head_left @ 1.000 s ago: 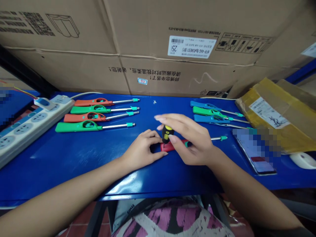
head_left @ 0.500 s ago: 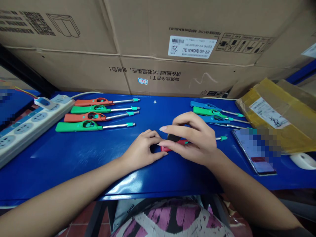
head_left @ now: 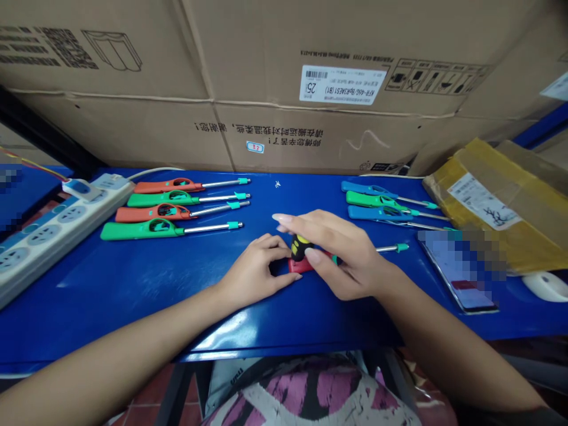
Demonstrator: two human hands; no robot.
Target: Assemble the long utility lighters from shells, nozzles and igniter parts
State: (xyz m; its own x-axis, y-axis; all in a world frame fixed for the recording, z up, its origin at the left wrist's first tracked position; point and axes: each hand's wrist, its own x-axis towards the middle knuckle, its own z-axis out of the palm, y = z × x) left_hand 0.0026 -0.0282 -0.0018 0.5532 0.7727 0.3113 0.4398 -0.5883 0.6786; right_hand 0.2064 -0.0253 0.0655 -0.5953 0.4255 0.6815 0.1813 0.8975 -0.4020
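A red long-nosed lighter (head_left: 298,265) lies on the blue table (head_left: 133,278) in front of me, its metal nozzle with a teal tip (head_left: 402,247) pointing right. My left hand (head_left: 255,271) is curled on the table and pinches the lighter's red handle end. My right hand (head_left: 339,251) is above the lighter, thumb and fingers around a small black and yellow tool (head_left: 300,245) that stands on the handle.
Several red and green lighters (head_left: 168,208) lie in a row at the left; blue and green lighters (head_left: 381,204) lie at the right. A white power strip (head_left: 39,236) is far left. A phone (head_left: 461,269), a yellow parcel (head_left: 497,201) and cardboard boxes (head_left: 284,83) bound the table.
My right hand closed down over the tool and hid it half a second ago; now its fingers have lifted and the yellow-topped tool shows again. The left hand has not moved.
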